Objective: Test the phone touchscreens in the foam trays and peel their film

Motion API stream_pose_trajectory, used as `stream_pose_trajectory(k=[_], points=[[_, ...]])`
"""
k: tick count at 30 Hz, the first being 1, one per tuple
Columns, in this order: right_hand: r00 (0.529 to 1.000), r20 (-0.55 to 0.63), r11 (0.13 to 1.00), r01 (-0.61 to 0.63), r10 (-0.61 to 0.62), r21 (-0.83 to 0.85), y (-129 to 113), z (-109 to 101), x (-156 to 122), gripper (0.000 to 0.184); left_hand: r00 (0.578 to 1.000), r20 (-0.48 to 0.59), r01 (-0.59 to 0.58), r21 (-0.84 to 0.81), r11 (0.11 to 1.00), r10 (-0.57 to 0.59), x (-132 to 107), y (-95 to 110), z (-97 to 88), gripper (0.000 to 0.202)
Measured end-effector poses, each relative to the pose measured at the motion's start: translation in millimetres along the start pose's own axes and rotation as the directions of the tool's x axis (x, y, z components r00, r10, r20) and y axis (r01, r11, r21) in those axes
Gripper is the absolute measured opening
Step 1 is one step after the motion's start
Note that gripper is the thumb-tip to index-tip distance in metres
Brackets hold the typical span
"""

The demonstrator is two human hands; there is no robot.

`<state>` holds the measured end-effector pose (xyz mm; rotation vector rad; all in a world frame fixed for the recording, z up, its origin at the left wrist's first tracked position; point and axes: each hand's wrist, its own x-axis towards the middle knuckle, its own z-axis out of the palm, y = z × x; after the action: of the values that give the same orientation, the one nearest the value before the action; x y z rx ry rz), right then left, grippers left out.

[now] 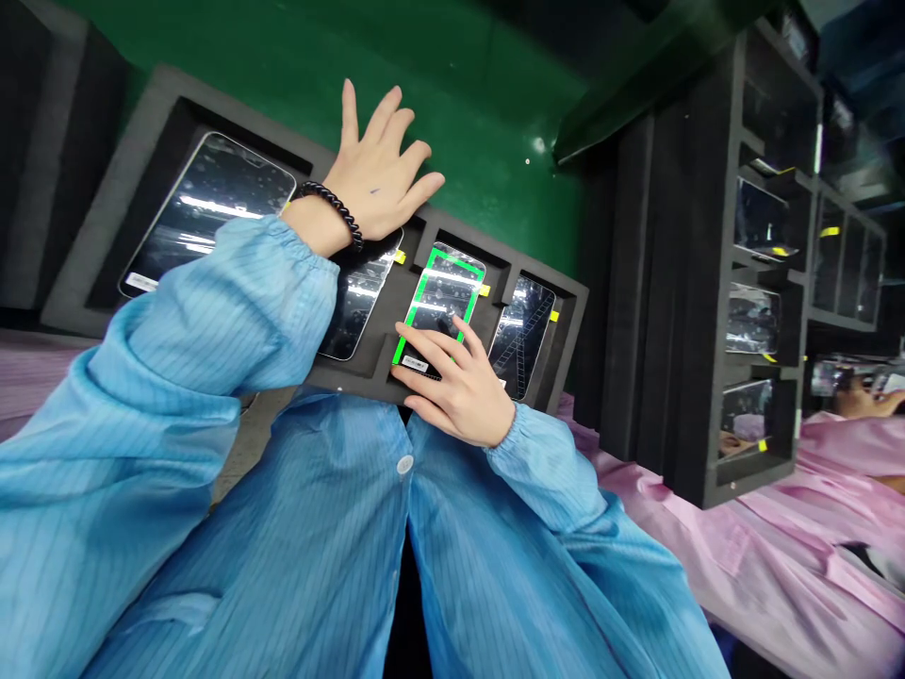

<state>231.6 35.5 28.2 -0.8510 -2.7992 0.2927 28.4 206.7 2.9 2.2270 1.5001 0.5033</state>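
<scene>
A black foam tray (134, 123) lies tilted before me with several glossy phones in its slots. My left hand (378, 170), with a black beaded bracelet at the wrist, rests flat and spread on the tray's far edge, fingers stretched out. My right hand (459, 382) lies on the lower end of a phone (449, 292) outlined in bright green, fingers extended over its screen near a white label. A large phone (205, 212) sits in the leftmost slot, another phone (357, 302) is partly hidden under my left sleeve, and one more phone (523, 330) lies right of the green one.
A green surface (459, 104) lies beyond the tray. At right stands an upright black foam rack (679, 283) with phones in its slots. A person in a pink coat (778, 538) works at the right; their hand (859, 401) shows at far right.
</scene>
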Motion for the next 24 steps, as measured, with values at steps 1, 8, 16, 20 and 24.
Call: stream_pose_trajectory(k=[1,8,16,20,24], points=[[1.000,-0.001,1.000,-0.002,0.002,0.003,0.2,-0.4,-0.5,0.039,1.000,-0.002,-0.003,0.002,1.000,0.003,0.2,-0.7,0.5,0.067],[0.994,0.032,0.994,-0.110,0.109,0.024,2.9,-16.2,-39.4,0.037,0.999,-0.013,-0.035,-0.004,0.999,0.035,0.9,-5.4,4.5,0.065],[0.988,-0.021,0.988,-0.150,0.151,0.046,3.5,-24.5,-56.1,0.039,0.999,-0.018,-0.036,0.004,0.999,0.036,1.1,-5.8,5.7,0.064],[0.988,-0.052,0.989,-0.141,0.143,0.049,1.9,-23.9,-46.9,0.038,1.000,0.001,-0.016,0.009,1.000,0.016,0.4,-4.4,4.7,0.066],[0.991,0.009,0.990,-0.135,0.135,0.028,0.0,-13.7,-41.4,0.035,1.000,-0.006,-0.019,0.011,1.000,0.019,-0.5,-2.9,3.3,0.064]])
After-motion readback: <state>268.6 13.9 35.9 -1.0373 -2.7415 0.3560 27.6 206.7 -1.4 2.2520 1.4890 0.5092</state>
